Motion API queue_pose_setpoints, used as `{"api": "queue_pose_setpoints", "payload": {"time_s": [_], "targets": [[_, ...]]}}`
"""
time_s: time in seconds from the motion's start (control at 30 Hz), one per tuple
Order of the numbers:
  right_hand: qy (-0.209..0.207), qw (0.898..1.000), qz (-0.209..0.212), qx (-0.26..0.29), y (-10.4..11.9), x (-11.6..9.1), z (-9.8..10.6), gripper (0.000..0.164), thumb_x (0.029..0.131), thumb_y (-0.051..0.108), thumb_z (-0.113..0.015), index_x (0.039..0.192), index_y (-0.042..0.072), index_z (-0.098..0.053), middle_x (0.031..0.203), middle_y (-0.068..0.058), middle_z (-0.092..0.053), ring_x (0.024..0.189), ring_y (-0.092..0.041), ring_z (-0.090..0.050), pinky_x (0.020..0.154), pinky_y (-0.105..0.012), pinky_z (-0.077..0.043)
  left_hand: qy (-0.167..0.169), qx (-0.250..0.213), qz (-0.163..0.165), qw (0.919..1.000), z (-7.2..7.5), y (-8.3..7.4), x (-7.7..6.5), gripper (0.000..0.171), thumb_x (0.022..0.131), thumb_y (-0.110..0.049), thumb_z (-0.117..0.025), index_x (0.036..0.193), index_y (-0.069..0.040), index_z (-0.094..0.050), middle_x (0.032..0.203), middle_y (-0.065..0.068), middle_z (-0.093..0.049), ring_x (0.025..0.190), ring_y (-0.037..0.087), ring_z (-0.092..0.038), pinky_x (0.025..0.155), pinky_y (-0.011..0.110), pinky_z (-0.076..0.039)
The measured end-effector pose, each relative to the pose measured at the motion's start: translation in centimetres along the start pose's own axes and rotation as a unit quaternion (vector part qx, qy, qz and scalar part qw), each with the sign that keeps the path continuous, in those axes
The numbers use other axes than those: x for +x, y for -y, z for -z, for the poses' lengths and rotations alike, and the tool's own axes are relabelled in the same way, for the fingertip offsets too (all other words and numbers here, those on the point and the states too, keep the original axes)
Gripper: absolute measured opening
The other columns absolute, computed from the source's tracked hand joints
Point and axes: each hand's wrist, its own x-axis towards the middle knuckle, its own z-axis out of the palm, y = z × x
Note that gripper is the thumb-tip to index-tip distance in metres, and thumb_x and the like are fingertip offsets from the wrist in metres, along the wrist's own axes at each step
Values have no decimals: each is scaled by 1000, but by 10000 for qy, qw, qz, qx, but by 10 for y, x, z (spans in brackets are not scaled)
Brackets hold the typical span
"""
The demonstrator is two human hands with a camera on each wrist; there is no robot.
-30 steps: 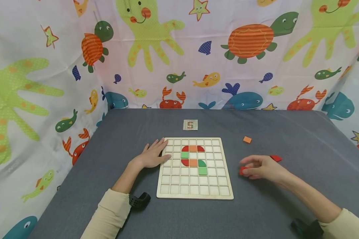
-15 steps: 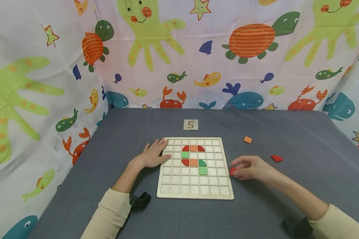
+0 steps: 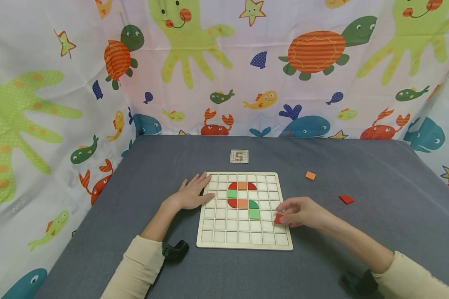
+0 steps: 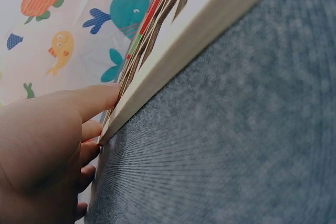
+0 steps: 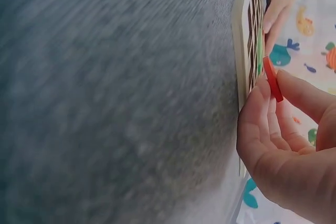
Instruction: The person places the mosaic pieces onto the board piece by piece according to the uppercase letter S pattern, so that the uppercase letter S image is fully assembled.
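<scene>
A pale wooden grid board (image 3: 226, 237) lies on the grey cloth, with several red, orange and green tiles set in its cells as a curved figure. My left hand (image 3: 188, 195) rests on the board's left edge, fingers straight; the left wrist view shows its thumb on the rim. Over the board's right edge, my right hand (image 3: 303, 212) pinches a red tile (image 5: 272, 79) between thumb and fingers. That tile is tilted, beside the right columns of cells. The lower green square tile (image 3: 254, 214) sits left of it in the grid.
Behind the board lies a small card (image 3: 239, 156) printed with a grid and an S-like figure. To the right are an orange tile (image 3: 310, 175) and a red quarter-round tile (image 3: 346, 199) on the cloth. A curtain (image 3: 194, 112) with sea animals hangs behind.
My right hand has moved left with the red tile, from the cloth beside the board to over its right edge. My left hand has stayed in place.
</scene>
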Motion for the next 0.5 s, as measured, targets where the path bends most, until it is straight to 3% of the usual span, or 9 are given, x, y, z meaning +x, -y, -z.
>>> {"api": "queue_pose_setpoints", "payload": {"time_s": [0.5], "targets": [[181, 9996, 127, -187, 10, 10, -18, 28, 85, 10, -72, 110, 0, -65, 87, -6, -67, 76, -19, -65, 68, -33, -54, -40, -20, 25, 10000, -1, 0, 0, 72, 98, -42, -47, 153, -6, -17, 158, 13, -9, 143, 33, -4, 109, 58, 1]]}}
